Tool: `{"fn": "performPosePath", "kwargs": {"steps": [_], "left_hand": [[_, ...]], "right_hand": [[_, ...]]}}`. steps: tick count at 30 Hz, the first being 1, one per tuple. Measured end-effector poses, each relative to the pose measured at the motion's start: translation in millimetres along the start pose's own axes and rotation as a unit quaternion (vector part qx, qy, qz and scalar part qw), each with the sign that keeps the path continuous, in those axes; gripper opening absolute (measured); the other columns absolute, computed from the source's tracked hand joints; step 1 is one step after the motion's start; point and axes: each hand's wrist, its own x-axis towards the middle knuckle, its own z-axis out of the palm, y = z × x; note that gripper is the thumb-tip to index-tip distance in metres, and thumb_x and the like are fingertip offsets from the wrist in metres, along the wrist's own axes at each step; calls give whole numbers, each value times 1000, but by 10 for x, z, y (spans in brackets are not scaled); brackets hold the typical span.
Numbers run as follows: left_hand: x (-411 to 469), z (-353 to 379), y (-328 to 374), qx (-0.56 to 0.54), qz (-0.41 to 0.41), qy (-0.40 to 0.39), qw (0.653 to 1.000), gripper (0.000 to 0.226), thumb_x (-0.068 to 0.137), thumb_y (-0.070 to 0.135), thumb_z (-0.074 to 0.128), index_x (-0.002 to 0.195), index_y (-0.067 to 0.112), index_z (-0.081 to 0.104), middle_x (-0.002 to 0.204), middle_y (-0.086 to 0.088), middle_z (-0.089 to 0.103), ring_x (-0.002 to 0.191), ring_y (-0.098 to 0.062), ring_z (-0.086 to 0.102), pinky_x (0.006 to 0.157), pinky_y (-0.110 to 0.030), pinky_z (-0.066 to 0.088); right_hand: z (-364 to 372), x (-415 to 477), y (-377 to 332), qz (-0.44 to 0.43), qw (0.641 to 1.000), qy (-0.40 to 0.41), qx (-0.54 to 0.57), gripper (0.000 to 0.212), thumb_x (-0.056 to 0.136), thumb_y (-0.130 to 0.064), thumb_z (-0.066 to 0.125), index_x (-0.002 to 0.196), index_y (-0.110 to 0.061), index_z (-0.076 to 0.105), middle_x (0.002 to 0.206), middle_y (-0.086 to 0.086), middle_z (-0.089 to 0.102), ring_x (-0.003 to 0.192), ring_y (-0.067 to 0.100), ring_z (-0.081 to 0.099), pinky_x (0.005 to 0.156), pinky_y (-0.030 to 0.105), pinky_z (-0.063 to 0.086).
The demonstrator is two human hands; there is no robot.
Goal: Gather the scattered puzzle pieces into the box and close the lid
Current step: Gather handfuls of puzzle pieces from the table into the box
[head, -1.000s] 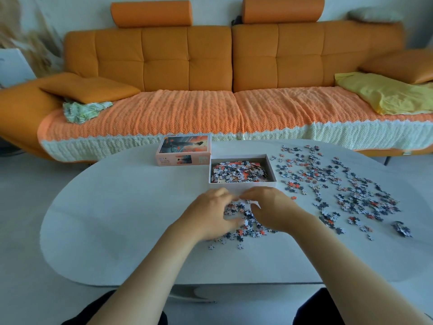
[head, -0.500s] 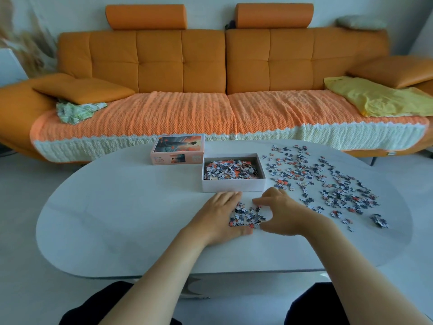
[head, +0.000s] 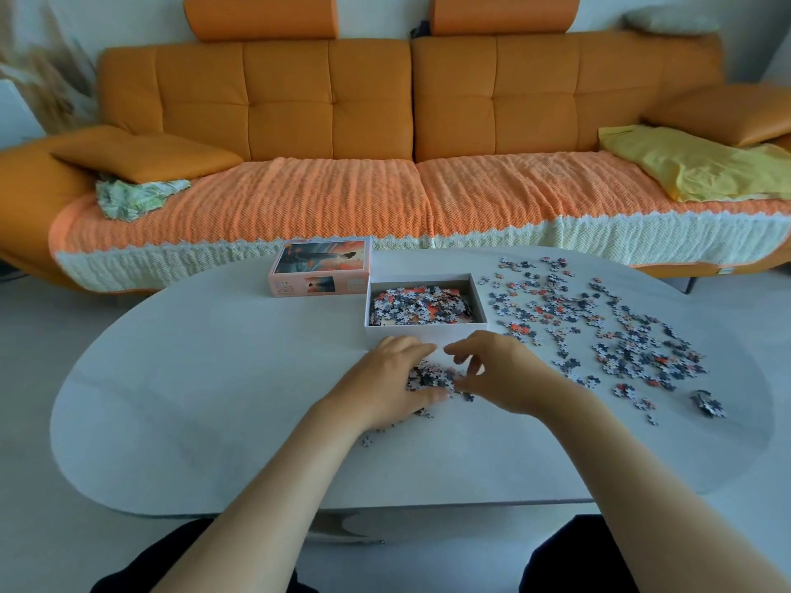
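A white open box (head: 426, 329) partly filled with puzzle pieces sits mid-table. Its lid (head: 321, 267), printed with a sunset picture, lies just left of it. A small heap of pieces (head: 432, 378) lies in front of the box, cupped between my hands. My left hand (head: 385, 378) curls round the heap's left side with the thumb under it. My right hand (head: 501, 370) curls in from the right, fingertips at the heap. Many scattered pieces (head: 599, 327) cover the table's right half. A small clump of pieces (head: 708, 404) lies at the far right.
The oval white table (head: 192, 400) stands before an orange sofa (head: 385, 122) with a knitted cover. A few stray pieces (head: 367, 440) lie near my left wrist. My knees show under the near table edge.
Both hands have pushed the pieces in front of the box into a tighter heap and closed in round it. The camera view shifted slightly.
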Motion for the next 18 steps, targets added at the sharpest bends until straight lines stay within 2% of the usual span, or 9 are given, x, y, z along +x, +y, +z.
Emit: {"fn": "performPosePath", "kwargs": {"steps": [3, 5, 9, 12, 15, 16, 18], "left_hand": [[-51, -68, -109, 34, -25, -53, 998, 92, 77, 69, 61, 152, 29, 25, 152, 12, 25, 140, -8, 18, 115, -33, 24], [-82, -63, -135, 46, -25, -67, 996, 90, 76, 68, 62, 151, 31, 27, 149, 13, 26, 139, -9, 18, 116, -36, 24], [-52, -15, -123, 37, -5, -27, 999, 78, 80, 64, 64, 146, 31, 39, 140, 12, 36, 132, -8, 23, 113, -32, 25], [-17, 6, -123, -3, -10, -4, 1000, 75, 77, 62, 68, 141, 29, 47, 131, 14, 42, 126, -6, 29, 108, -30, 32], [-10, -5, -124, -26, -15, 2, 1000, 75, 78, 57, 71, 142, 27, 46, 132, 13, 43, 128, -5, 30, 107, -28, 34], [-15, -22, -132, -28, -18, -4, 999, 78, 77, 57, 71, 143, 27, 43, 134, 13, 42, 129, -5, 29, 107, -28, 34], [-30, -68, -158, -21, -24, -21, 999, 83, 76, 60, 69, 145, 27, 38, 136, 13, 38, 131, -3, 27, 106, -28, 33]], "right_hand": [[-146, -19, 60, 18, 998, -42, -54, 45, 79, -27, 76, 122, -32, 63, 98, -16, 62, 81, -1, 60, 75, 17, 48], [-192, -42, 84, 35, 993, -73, -80, 39, 78, -26, 78, 115, -31, 68, 91, -14, 67, 83, 5, 62, 80, 21, 51], [-109, 1, 44, 47, 998, -35, -38, 25, 80, -19, 72, 103, -29, 74, 81, -13, 66, 75, 8, 65, 64, 16, 51], [-5, 58, -20, 41, 999, -21, -23, 24, 80, -19, 71, 100, -32, 72, 89, -8, 67, 78, 11, 65, 65, 20, 54], [37, 69, -69, 25, 999, -20, -34, 27, 84, -22, 68, 110, -30, 66, 96, -8, 63, 80, 7, 59, 61, 13, 42], [30, 59, -88, 21, 999, -21, -43, 32, 86, -25, 66, 117, -30, 62, 102, -8, 60, 82, 6, 56, 63, 13, 39], [14, 28, -112, 16, 996, -45, -77, 52, 85, -36, 64, 134, -33, 49, 120, -6, 52, 92, 8, 53, 75, 18, 39]]}}
